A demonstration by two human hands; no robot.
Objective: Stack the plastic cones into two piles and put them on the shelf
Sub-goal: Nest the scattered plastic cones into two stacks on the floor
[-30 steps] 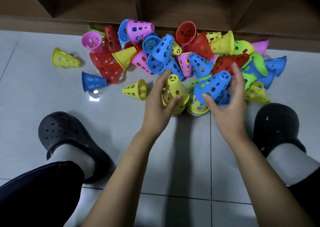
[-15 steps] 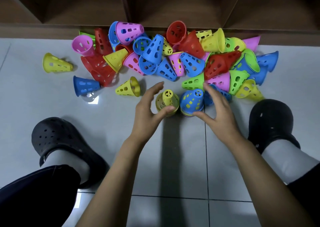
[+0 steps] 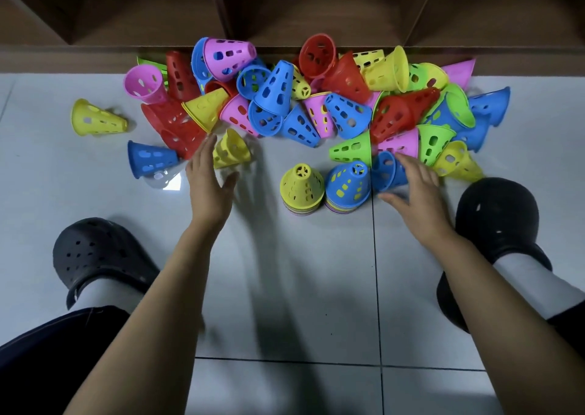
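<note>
Two short stacks stand upright on the tiled floor, side by side: one topped by a yellow cone [image 3: 302, 183], one topped by a blue cone [image 3: 348, 185]. Behind them lies a heap of loose plastic cones [image 3: 304, 98] in red, blue, pink, yellow and green. My left hand [image 3: 210, 183] is spread open left of the stacks, its fingers beside a lying yellow cone [image 3: 231, 149]. My right hand [image 3: 414, 190] is spread open right of the stacks, fingers over a lying blue cone [image 3: 384, 171]. Neither hand grips anything.
A dark wooden shelf [image 3: 285, 9] with open compartments runs along the back, right behind the heap. A lone yellow cone [image 3: 95, 118] and a blue cone [image 3: 150, 158] lie at the left. My two black clogs [image 3: 101, 256] [image 3: 497, 212] flank my arms.
My hands set a yellow cone and a blue cone onto the two stacks, let go, and moved apart, the left toward the lying yellow cone, the right toward the lying blue cone.
</note>
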